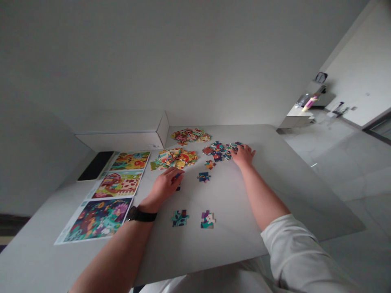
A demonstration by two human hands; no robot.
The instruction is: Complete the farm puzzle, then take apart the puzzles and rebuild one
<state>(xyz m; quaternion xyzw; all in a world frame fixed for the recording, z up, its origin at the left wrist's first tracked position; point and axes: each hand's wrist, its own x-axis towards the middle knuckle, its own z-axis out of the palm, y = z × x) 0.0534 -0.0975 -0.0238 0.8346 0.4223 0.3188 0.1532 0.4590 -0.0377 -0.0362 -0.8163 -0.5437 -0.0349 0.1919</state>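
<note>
My left hand (165, 185) rests on the grey table (275, 195), its fingers curled over a dark puzzle piece (178, 187) that shows only in part. My right hand (243, 155) reaches to the far right and lies with spread fingers on a pile of dark blue and red pieces (218, 150). Two other piles lie beyond my hands: a yellow-orange pile (175, 158) and a far pile (190, 135). Loose pieces lie between my arms: a blue piece (203, 176), an orange piece (209, 164), a teal piece (180, 218) and a purple-white piece (207, 219).
A sheet with three colourful reference pictures (106, 199) lies at the left. Behind it sit a black tablet (95, 165) and a white box (128, 138) against the wall. The table's right edge drops to a tiled floor (345, 162) with a low shelf (301, 114) beyond.
</note>
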